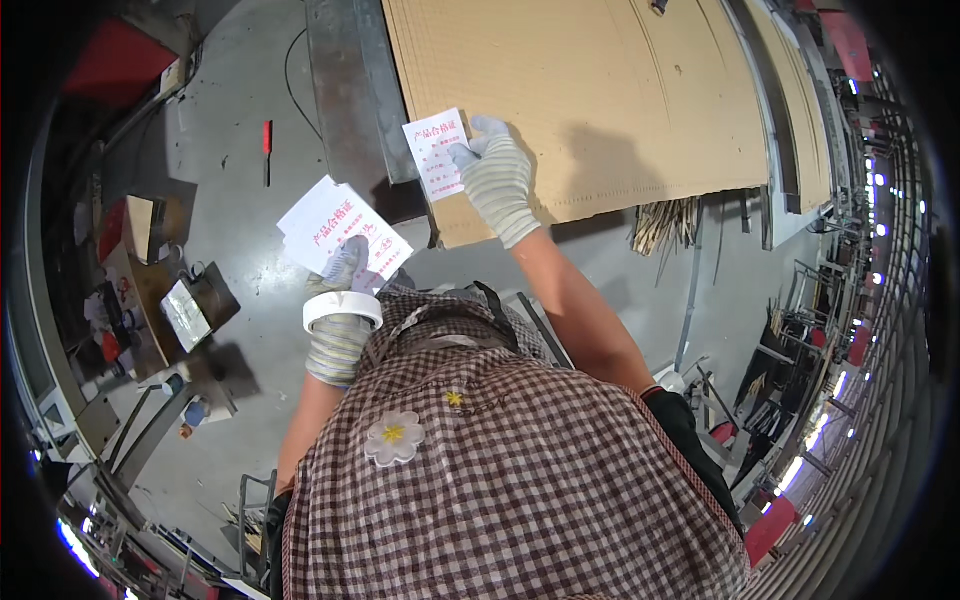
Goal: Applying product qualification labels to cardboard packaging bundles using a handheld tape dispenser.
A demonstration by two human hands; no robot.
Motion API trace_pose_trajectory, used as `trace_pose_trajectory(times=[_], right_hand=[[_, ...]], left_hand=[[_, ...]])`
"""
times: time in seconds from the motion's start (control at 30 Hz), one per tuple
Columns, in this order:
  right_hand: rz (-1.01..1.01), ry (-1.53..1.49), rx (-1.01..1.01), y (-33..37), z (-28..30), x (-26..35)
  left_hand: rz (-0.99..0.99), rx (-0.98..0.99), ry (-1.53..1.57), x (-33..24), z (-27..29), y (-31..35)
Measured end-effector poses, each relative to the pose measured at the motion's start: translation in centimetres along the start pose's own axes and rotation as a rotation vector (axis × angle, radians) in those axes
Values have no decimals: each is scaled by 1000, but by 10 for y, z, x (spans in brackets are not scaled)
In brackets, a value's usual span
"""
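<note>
a white rectangular red-printed paper card (428, 155), its long axis pointing away with the top leaning slightly left, is pinched by the striped-gloved right hand (494, 178) over tan cardboard (600, 100), while white paper cards (318, 228) are clasped by the striped-gloved left hand (342, 272).

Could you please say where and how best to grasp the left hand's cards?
Probably pinch the white cards by their far edge, from the far side: they look thin, that edge is free, and the left hand holds the near part.
</note>
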State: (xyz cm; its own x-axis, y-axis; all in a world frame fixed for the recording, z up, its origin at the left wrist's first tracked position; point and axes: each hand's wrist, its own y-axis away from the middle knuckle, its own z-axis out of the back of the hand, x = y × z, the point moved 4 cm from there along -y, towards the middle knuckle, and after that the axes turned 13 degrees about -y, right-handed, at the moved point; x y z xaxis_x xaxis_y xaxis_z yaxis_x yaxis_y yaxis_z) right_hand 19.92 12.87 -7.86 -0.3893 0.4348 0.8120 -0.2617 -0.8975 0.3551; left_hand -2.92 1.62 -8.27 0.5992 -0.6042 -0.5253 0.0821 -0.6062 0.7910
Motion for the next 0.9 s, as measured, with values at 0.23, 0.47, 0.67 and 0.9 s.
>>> trace_pose_trajectory(times=[0.23,0.47,0.67,0.9], right_hand=[[180,-152,80,53,0,21],[-362,-717,487,83,-18,12],[-67,-641,202,52,2,-6],[486,604,-74,9,29,-3]], left_hand=[[16,64,-423,-6,-23,2],[-35,334,-523,2,-12,1],[-43,158,-232,22,-3,-4],[-35,56,-242,12,-19,-9]])
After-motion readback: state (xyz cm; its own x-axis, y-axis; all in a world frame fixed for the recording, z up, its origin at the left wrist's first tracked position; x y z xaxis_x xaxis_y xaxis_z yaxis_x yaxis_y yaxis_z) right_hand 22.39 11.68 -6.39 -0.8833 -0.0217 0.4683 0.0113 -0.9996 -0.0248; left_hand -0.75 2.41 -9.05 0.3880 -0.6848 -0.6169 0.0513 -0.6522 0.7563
